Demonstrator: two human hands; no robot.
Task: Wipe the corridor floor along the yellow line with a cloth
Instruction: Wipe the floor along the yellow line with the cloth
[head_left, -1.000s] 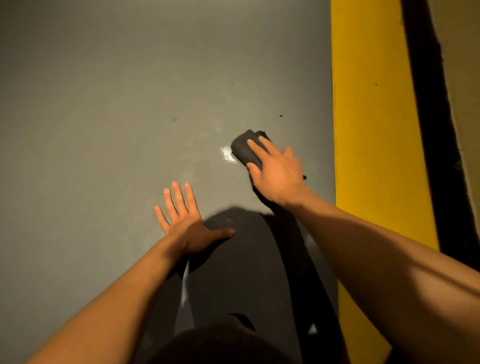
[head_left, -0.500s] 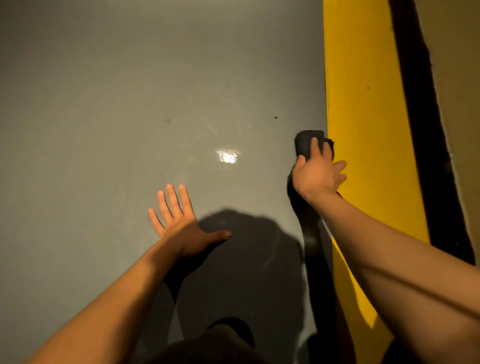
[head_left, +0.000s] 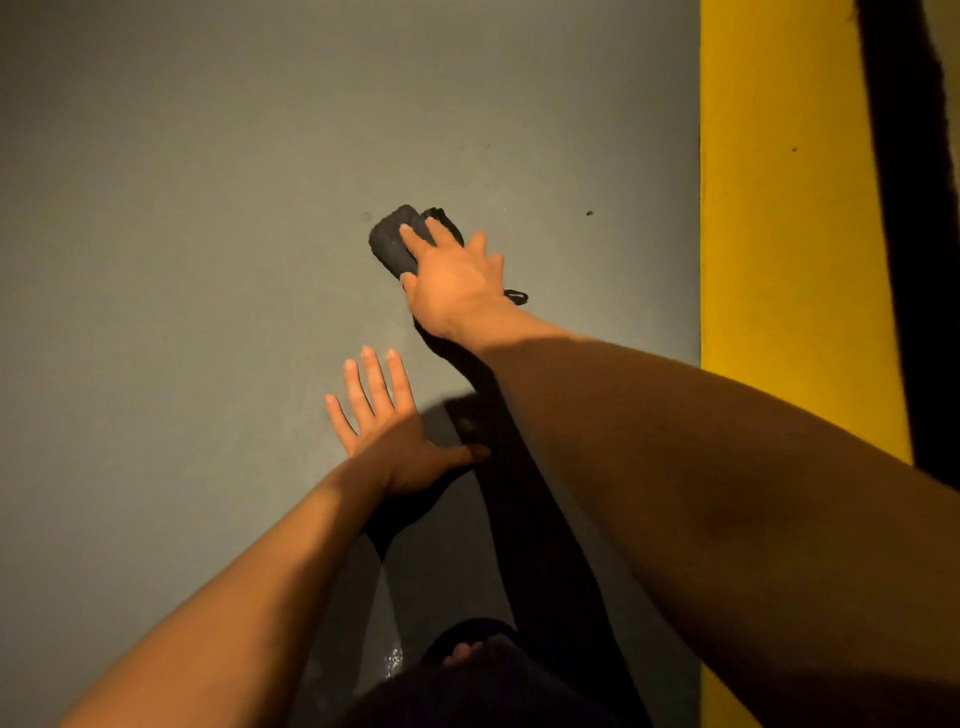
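The dark cloth (head_left: 396, 243) lies on the grey floor (head_left: 208, 208), well left of the yellow line (head_left: 779, 208), pressed flat under the right hand (head_left: 454, 280) with its fingers spread straight. The left hand (head_left: 387, 431) rests flat and wide on the floor nearer the person, holding nothing. Wiping looks mid-course: no clear cleaned band shows, and two dark specks (head_left: 589, 213) remain farther right.

A dark charcoal cloth (head_left: 395, 244) lies on the plain grey floor (head_left: 208, 208), left of a broad yellow line (head_left: 779, 234). A black strip (head_left: 904, 234) borders the yellow on its right, with a tan edge at far right.
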